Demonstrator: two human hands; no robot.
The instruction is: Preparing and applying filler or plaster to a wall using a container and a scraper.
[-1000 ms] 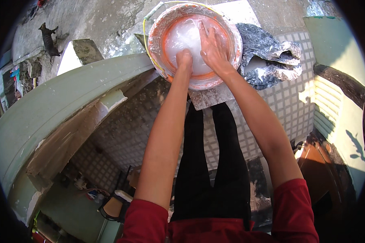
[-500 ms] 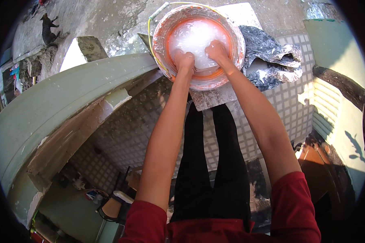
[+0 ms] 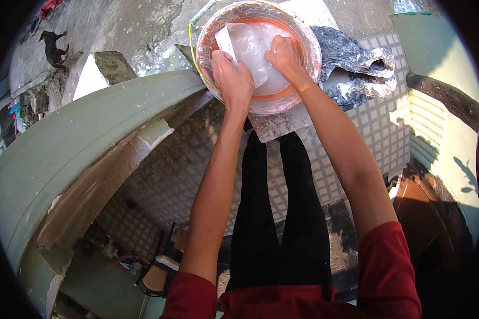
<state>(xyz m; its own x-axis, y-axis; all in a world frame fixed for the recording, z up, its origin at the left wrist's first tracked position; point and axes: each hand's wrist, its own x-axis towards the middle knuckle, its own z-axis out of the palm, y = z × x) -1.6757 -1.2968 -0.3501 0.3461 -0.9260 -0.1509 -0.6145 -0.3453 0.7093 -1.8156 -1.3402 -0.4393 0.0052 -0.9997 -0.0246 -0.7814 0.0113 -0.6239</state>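
A big bucket, crusted white with an orange inner wall and a yellow handle, holds milky white liquid. At its left side my left hand grips the near edge of a wet white piece with a flat side, tilted out of the liquid. Its exact kind I cannot make out. My right hand is over the right part of the liquid with its fingers curled. What those fingers hold, if anything, is hidden.
The bucket rests on a splattered board. A crumpled grey-black plastic sheet lies to its right on tiles. A pale green curved wall with broken edges runs along the left. A dark dog lies far left.
The white piece has come up out of the liquid, raised and tilted by my left hand. My left hand has turned and shifted left; my right hand has moved slightly up.
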